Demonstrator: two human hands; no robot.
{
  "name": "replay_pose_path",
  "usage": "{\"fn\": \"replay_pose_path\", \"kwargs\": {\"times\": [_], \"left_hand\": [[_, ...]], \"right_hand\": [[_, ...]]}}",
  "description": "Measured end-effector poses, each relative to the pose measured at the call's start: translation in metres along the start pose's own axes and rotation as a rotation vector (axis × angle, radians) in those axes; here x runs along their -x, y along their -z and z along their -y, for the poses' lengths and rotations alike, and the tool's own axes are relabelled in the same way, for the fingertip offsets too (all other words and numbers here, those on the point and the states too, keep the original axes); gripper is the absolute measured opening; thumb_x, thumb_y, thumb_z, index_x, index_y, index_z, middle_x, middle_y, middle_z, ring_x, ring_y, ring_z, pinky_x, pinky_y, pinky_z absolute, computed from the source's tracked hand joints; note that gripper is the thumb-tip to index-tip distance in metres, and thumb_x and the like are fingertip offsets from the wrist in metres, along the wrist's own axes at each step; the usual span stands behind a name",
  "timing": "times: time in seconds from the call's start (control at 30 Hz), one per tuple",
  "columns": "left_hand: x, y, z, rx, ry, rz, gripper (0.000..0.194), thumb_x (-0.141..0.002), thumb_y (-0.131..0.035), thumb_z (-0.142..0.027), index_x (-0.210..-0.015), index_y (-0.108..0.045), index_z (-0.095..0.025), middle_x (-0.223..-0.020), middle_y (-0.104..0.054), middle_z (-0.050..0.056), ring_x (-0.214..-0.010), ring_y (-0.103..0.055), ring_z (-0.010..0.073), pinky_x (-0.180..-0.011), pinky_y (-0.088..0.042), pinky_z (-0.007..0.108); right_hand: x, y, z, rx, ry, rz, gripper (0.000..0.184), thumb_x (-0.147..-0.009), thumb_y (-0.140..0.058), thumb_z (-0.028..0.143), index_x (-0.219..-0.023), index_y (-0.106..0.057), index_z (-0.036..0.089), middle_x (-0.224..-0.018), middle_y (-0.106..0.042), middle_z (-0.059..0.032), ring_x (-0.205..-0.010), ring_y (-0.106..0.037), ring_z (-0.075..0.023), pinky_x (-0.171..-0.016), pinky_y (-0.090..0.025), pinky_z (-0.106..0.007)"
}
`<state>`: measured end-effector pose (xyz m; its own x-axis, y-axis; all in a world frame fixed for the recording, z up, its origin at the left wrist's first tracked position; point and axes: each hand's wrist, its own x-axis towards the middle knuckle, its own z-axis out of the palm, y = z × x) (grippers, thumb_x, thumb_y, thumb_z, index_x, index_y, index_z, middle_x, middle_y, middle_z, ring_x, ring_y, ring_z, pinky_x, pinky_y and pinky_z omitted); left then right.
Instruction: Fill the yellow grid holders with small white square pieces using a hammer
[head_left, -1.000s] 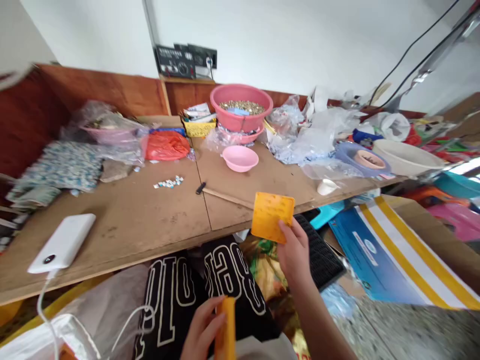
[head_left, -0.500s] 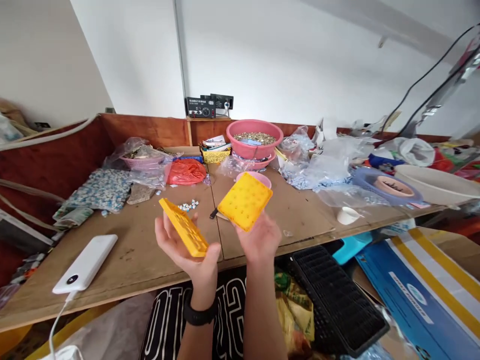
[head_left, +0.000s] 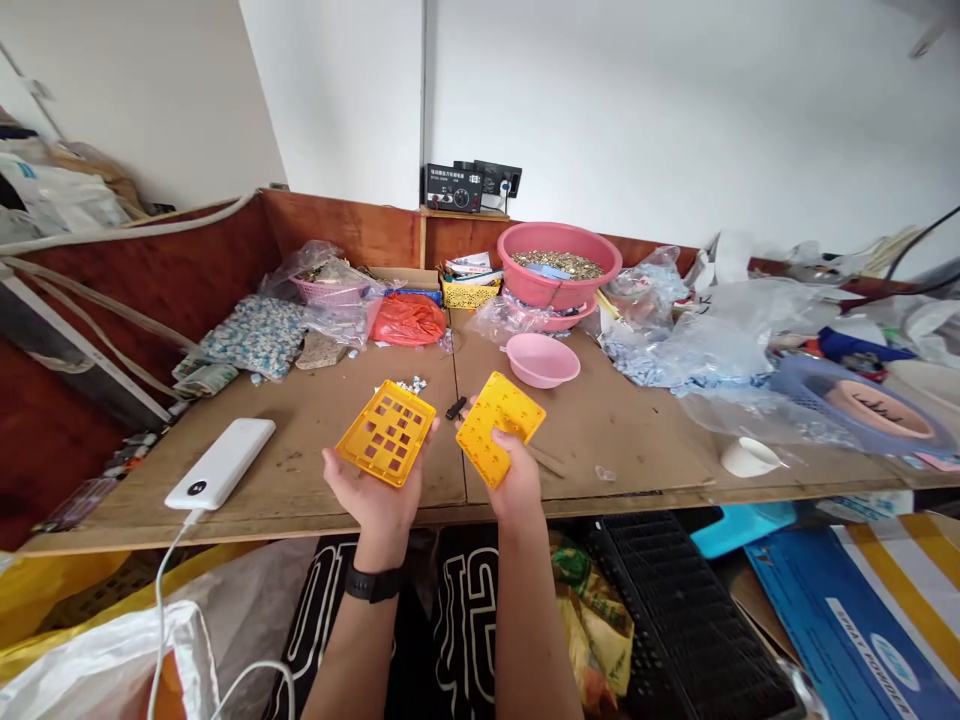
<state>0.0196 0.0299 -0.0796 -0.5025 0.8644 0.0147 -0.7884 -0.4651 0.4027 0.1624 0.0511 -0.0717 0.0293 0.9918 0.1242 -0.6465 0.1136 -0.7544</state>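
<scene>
The left hand [head_left: 367,490] cradles a yellow plastic grid tray [head_left: 386,432] palm-up, and the right hand [head_left: 510,470] grips a yellow perforated plate [head_left: 495,415], both over a plywood bench [head_left: 615,440], a white power bank [head_left: 220,463] to the left, a pink bowl [head_left: 542,360] just beyond.

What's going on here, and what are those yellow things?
A person is holding two yellow pieces over a wooden workbench. The left hand is palm up under a square yellow plastic grid with square holes. The right hand grips a yellow square plate covered in little dots. Behind them sits a pink plastic basin full of small bits.
</scene>
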Motion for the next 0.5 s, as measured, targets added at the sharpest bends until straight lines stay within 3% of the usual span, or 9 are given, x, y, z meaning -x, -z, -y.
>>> {"fn": "replay_pose_path", "kwargs": {"times": [0.1,0.2,0.27,0.4,0.5], "left_hand": [[-0.002,0.002,-0.004,-0.062,-0.003,0.033,0.103,-0.093,-0.055,-0.104,-0.156,-0.07,-0.024,-0.159,-0.069,0.023,-0.155,-0.061,0.0518,-0.12,-0.059,0.074],[0.001,-0.001,-0.007,-0.251,-0.14,0.123,0.097,-0.096,-0.06,-0.1,-0.161,-0.069,-0.029,-0.167,-0.066,0.018,-0.158,-0.061,0.0472,-0.124,-0.059,0.065],[0.005,-0.005,-0.011,-0.374,-0.15,0.185,0.09,-0.098,-0.067,-0.093,-0.165,-0.067,-0.034,-0.172,-0.063,0.015,-0.16,-0.06,0.0438,-0.126,-0.058,0.06],[0.013,-0.011,-0.027,-0.418,0.192,0.215,0.082,-0.104,-0.066,-0.088,-0.159,-0.072,-0.027,-0.162,-0.072,0.017,-0.155,-0.065,0.0413,-0.123,-0.061,0.056],[0.017,-0.013,-0.037,-0.314,0.412,0.28,0.084,-0.106,-0.06,-0.09,-0.148,-0.078,-0.019,-0.144,-0.081,0.019,-0.145,-0.073,0.0424,-0.12,-0.064,0.056]], "right_hand": [[0.0,0.003,-0.007,0.202,0.037,0.007,0.05,-0.09,-0.087,0.049,-0.133,-0.081,0.026,-0.143,-0.082,-0.0101,-0.135,-0.076,-0.0339,-0.124,-0.059,-0.058],[0.002,0.0,-0.005,0.384,0.042,0.141,0.057,-0.096,-0.083,0.059,-0.143,-0.08,0.027,-0.148,-0.078,-0.0105,-0.139,-0.072,-0.0354,-0.124,-0.058,-0.058],[0.006,-0.006,0.001,0.516,0.146,0.248,0.067,-0.098,-0.083,0.058,-0.159,-0.073,0.031,-0.157,-0.072,-0.0101,-0.144,-0.069,-0.0354,-0.126,-0.057,-0.058],[0.018,-0.02,0.017,0.757,0.56,0.376,0.092,-0.091,-0.092,0.057,-0.174,-0.062,0.032,-0.168,-0.062,-0.0135,-0.155,-0.06,-0.0376,-0.134,-0.049,-0.058],[0.026,-0.029,0.026,0.824,0.666,0.424,0.099,-0.081,-0.101,0.062,-0.169,-0.068,0.031,-0.165,-0.063,-0.0152,-0.153,-0.061,-0.0402,-0.136,-0.047,-0.061]]}}
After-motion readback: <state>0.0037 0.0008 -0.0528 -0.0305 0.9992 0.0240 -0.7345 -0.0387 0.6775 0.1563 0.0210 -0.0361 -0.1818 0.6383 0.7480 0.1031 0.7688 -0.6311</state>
